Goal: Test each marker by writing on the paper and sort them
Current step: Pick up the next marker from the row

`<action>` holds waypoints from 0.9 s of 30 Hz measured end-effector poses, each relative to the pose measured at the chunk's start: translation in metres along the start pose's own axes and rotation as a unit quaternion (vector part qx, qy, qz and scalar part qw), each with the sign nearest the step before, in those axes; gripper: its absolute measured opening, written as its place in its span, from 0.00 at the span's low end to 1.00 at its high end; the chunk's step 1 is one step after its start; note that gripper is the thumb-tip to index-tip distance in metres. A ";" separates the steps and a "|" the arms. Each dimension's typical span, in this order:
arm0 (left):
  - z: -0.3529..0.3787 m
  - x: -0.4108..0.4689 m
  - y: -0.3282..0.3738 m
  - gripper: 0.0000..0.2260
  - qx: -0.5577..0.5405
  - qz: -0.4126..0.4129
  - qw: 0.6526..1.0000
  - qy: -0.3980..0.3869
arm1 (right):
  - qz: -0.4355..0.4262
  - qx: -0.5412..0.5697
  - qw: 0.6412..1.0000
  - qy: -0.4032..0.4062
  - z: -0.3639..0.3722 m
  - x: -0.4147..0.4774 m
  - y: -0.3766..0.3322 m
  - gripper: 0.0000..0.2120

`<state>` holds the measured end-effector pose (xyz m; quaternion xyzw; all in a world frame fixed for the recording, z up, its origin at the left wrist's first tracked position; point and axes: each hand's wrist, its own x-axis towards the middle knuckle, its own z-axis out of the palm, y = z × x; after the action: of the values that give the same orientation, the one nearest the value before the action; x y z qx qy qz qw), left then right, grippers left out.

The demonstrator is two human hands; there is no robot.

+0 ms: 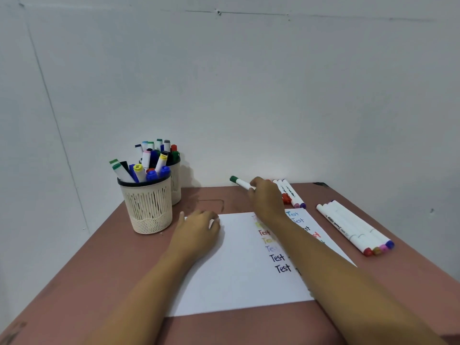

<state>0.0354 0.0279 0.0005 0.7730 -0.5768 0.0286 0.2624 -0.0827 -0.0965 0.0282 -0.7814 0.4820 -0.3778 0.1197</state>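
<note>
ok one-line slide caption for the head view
Right hand holds a green-capped marker by the far marker row while the left hand rests on the test paper.

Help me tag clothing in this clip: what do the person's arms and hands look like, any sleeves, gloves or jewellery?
The left hand and right hand are bare, without gloves. The left forearm and right forearm are uncovered to the frame's edge, no sleeve in view. No watch or bracelet shows at either wrist.

Brown table (99, 270) is set against white wall (249, 83). Cream slotted cup (149, 210) is stood far left, 2nd cup (176, 188) just behind.
</note>
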 end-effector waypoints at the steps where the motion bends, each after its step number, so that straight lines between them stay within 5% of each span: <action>1: 0.000 0.000 -0.001 0.13 -0.007 0.009 1.000 0.018 | 0.001 0.040 0.999 0.004 -0.008 -0.005 -0.003 0.10; 9: -0.008 -0.008 0.008 0.21 -0.076 0.146 0.984 0.061 | 0.081 0.322 0.942 -0.041 -0.055 -0.064 -0.016 0.12; 15: -0.010 -0.025 0.023 0.07 -0.003 0.158 0.986 0.049 | 0.188 0.533 0.823 -0.059 -0.049 -0.084 -0.014 0.15; 19: -0.013 -0.030 0.029 0.07 0.024 0.163 0.983 0.081 | 0.179 0.504 0.839 -0.102 -0.043 -0.088 -0.014 0.14; 23: -0.012 -0.028 0.028 0.06 -0.011 0.168 0.984 0.061 | 0.193 0.569 0.793 -0.104 -0.044 -0.087 -0.014 0.12; 27: -0.012 -0.025 0.027 0.08 -0.043 0.182 0.982 0.032 | 0.174 0.529 0.827 -0.076 -0.040 -0.086 -0.014 0.15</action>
<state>0.0053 0.0497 0.0122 0.6421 -0.6997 0.0756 0.3041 -0.1233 -0.0097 0.0224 -0.5280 0.3252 -0.4872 0.6148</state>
